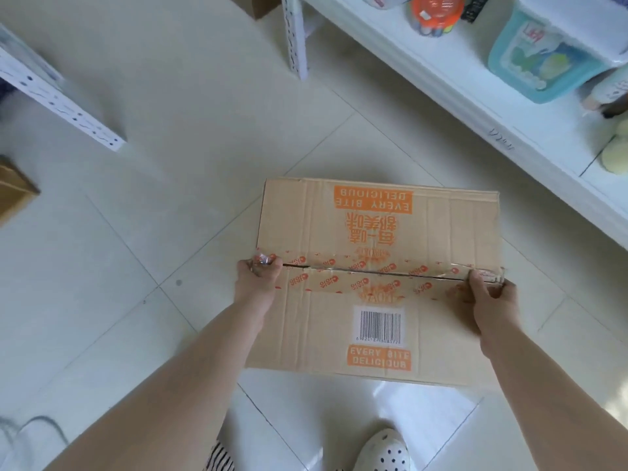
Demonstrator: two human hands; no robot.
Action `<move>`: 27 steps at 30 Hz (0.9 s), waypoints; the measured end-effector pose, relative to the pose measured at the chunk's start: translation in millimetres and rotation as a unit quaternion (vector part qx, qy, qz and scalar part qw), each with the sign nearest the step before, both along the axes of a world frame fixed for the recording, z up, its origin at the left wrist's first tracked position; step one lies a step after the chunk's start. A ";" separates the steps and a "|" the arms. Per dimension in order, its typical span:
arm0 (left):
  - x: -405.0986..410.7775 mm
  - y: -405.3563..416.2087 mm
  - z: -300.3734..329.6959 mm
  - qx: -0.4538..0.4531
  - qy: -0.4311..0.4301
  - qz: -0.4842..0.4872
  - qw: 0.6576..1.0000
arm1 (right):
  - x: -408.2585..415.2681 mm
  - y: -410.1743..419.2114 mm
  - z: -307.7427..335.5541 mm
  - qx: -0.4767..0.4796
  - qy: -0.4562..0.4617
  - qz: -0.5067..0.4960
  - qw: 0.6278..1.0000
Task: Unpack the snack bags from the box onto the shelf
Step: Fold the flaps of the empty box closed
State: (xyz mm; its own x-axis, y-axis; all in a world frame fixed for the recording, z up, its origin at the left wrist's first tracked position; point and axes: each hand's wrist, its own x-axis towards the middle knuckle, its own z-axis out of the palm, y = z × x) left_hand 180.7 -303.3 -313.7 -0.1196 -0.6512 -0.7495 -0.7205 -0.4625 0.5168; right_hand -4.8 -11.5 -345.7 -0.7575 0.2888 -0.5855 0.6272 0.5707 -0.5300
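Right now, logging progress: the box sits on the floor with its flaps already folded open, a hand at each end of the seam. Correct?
Not quite. The head view shows the box flaps closed, tape across the seam. The left hand and right hand are at its ends.

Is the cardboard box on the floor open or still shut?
Shut: both top flaps of the cardboard box lie flat, meeting at the taped seam.

Closed box on floor; left hand, right hand grip taped seam ends.
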 end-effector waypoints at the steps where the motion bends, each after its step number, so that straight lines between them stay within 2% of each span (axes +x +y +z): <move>1: 6.2 -12.3 0.1 0.001 -0.001 0.007 1.000 | 0.2 -15.7 -0.4 0.002 0.001 0.011 1.000; 14: 117.2 -172.8 -0.8 0.008 0.018 0.170 0.985 | 45.5 -245.0 11.0 0.016 0.006 0.148 0.989; 27: 242.6 -305.5 -0.4 -0.002 0.010 0.281 0.960 | 119.8 -459.5 11.5 0.070 -0.014 0.310 0.948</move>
State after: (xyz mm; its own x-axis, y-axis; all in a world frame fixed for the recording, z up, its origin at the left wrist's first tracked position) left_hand 423.3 -608.7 -314.0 0.2372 -0.6198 -0.7481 -0.3479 -0.7731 0.5303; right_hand 115.0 -471.0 -334.2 -0.7925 -0.1298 -0.5959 0.1608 0.8980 -0.4095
